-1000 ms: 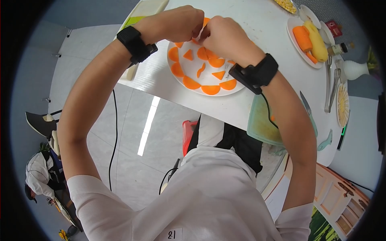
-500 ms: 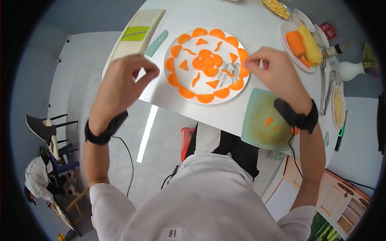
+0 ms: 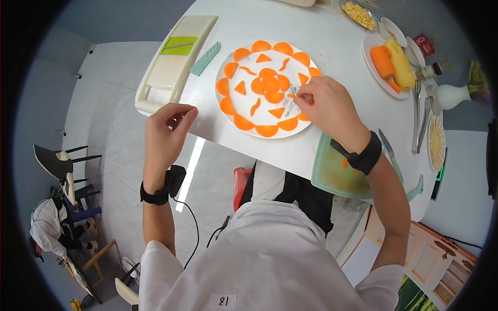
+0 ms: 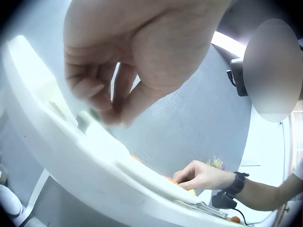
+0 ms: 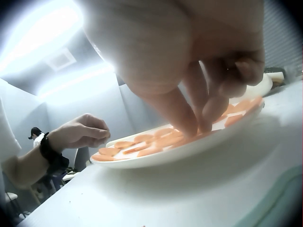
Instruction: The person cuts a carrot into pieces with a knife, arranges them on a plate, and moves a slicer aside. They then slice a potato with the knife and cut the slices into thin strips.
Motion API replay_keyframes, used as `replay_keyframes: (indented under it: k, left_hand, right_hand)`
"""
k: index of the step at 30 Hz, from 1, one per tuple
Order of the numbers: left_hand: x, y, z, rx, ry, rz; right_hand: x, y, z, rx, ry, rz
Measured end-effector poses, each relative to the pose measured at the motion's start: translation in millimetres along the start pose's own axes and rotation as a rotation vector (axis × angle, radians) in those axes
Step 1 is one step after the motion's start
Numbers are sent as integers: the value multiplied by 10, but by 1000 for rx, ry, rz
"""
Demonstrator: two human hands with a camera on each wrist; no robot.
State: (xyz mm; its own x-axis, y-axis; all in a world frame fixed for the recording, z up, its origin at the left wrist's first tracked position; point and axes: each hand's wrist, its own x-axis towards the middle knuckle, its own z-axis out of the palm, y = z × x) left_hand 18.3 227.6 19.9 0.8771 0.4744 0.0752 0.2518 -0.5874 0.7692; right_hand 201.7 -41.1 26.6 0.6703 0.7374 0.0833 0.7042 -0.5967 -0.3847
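Note:
A round white plate (image 3: 241,107) carries orange carrot pieces: half-rounds along its rim, triangles and wavy strips inside, and a flower of slices (image 3: 270,84) in the middle. Over the plate's right side, my right hand (image 3: 332,106) pinches a thin carrot strip (image 3: 292,96) between thumb and fingertips. Its fingers (image 5: 203,113) reach down to the plate in the right wrist view and hide some rim pieces. My left hand (image 3: 168,132) hovers by the table's front edge, left of the plate, with fingers loosely curled and thumb near the fingertips; nothing shows between them.
Left of the plate lie a white slicer (image 3: 165,78) and a pale green handled tool (image 3: 206,59). On the right are a green cutting board (image 3: 337,179), a knife (image 3: 389,147), tongs (image 3: 423,124) and a dish with a carrot (image 3: 382,62) and a yellow vegetable (image 3: 402,65).
Both hands left the plate's far side and drew apart. The right hand then came back leftward onto the plate's right side; the left settled lower, by the table edge.

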Motion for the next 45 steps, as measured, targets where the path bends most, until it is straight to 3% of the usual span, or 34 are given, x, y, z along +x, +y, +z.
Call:
replay_keyframes:
  k: [11,18,21,22,30,36,45]
  left_hand:
    - [-28,3,-21,35,16,-21]
    - [-66,297,92,27,43,100]
    - [-45,330,131,34,51,124]
    - [-25,345,150,46,46,135]
    - [138,662,292,105,-1,287]
    - [288,691,563,223,-137,496]
    - [467,653,789,372,-236,558]
  right_hand:
    - [-20,16,73,18,71,-6]
    - [-35,-60,-13,8,21,57]
    - [-23,48,-17,45,176,-3]
    - [4,50,-40,34,155,-14]
    - [68,-169,75,-15,63,-52]
    - [-10,-266,166,-67,103,-9]
    - [-54,-242,212,-13,110,-26]
